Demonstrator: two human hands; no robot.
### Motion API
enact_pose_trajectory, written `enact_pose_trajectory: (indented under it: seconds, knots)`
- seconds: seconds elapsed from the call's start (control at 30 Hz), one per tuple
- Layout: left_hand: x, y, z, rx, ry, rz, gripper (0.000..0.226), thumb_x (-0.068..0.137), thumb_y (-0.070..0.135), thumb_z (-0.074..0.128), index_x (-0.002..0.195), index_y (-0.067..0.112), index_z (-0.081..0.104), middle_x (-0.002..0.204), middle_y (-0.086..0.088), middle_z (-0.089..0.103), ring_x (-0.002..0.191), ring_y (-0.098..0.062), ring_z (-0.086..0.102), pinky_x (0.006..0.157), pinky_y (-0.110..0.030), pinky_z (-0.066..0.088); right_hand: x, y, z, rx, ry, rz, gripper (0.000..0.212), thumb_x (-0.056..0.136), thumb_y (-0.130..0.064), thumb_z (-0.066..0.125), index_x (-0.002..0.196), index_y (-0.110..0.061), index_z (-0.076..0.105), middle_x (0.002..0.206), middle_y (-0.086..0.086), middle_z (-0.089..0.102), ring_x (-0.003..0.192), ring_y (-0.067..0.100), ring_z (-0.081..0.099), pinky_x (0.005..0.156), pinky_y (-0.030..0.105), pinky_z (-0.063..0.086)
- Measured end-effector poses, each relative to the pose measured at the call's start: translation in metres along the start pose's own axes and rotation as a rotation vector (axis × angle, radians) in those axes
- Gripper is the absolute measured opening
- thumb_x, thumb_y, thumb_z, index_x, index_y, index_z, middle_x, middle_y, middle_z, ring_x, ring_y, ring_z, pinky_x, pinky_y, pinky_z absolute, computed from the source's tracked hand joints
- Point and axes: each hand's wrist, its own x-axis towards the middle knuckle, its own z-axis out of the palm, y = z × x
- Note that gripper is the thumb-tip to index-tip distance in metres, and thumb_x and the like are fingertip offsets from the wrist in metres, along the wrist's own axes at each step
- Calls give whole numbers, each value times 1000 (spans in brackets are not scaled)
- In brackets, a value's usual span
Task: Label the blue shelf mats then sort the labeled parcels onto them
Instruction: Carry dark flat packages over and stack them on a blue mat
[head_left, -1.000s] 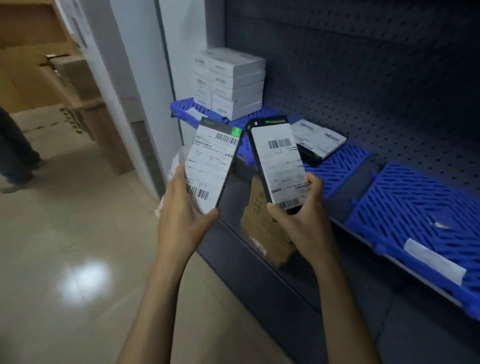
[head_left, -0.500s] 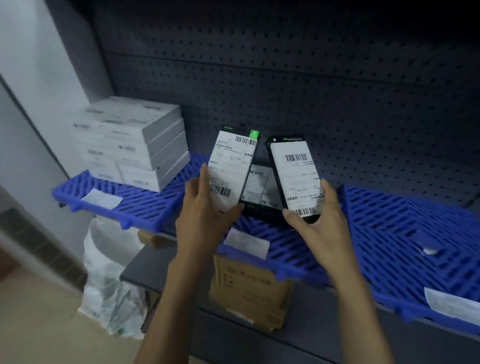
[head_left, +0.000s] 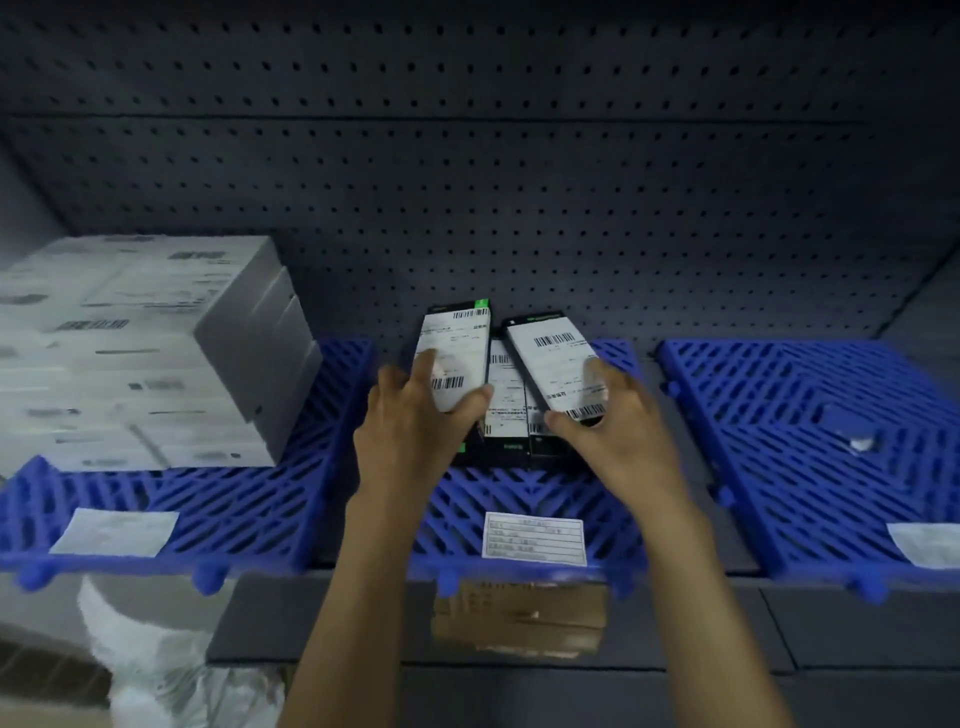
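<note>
Three blue slatted mats lie side by side on the dark shelf: left mat (head_left: 218, 499), middle mat (head_left: 467, 504), right mat (head_left: 779, 415). Each carries a white label at its front edge: left label (head_left: 117, 531), middle label (head_left: 533, 538), right label (head_left: 927, 543). My left hand (head_left: 410, 421) grips a slim black parcel with a white barcode label (head_left: 457, 345). My right hand (head_left: 608, 431) grips a second one (head_left: 553, 356). Both are held low over black parcels lying on the middle mat (head_left: 506, 410). A stack of white boxes (head_left: 140, 348) fills the left mat.
A dark pegboard wall (head_left: 519, 182) backs the shelf. Under the shelf front sits a brown cardboard box (head_left: 519, 618), and a white plastic bag (head_left: 156, 654) stands at the lower left. A small scrap lies on the right mat (head_left: 860, 444).
The view has swung from the floor to face the shelf squarely. Both hands have carried their parcels forward and down onto the parcels lying on the middle mat.
</note>
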Motion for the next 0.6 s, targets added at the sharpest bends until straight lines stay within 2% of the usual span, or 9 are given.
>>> enact_pose_trajectory:
  seconds: [0.17, 0.3, 0.43, 0.6]
  knots:
    - [13, -5, 4, 48, -117, 33, 83, 82, 75, 41, 150, 31, 23, 139, -13, 34, 127, -34, 36, 93, -46, 41, -3, -8, 10, -21, 62, 75, 80, 81, -53, 71, 146, -22, 37, 144, 0, 41, 133, 22, 38, 97, 37, 42]
    - [19, -3, 6, 48, -170, 67, 86, 83, 77, 37, 151, 29, 17, 144, -13, 28, 132, -34, 29, 99, -47, 38, -4, -12, 16, -24, 45, 91, 78, 87, -59, 58, 150, -22, 31, 154, 2, 30, 141, 24, 32, 106, 47, 40]
    - [20, -4, 6, 32, -191, 127, 88, 82, 79, 33, 152, 29, 16, 144, -12, 25, 133, -31, 28, 100, -45, 37, -4, -13, 20, -8, 47, 74, 62, 98, -50, 45, 151, -22, 31, 155, 2, 29, 140, 25, 34, 106, 46, 40]
    - [20, -3, 10, -9, -185, 225, 78, 89, 69, 35, 152, 25, 18, 140, -10, 26, 130, -29, 30, 100, -43, 40, -4, -12, 21, 3, 54, 55, 53, 102, -39, 43, 151, -21, 32, 153, 5, 32, 135, 26, 41, 105, 49, 42]
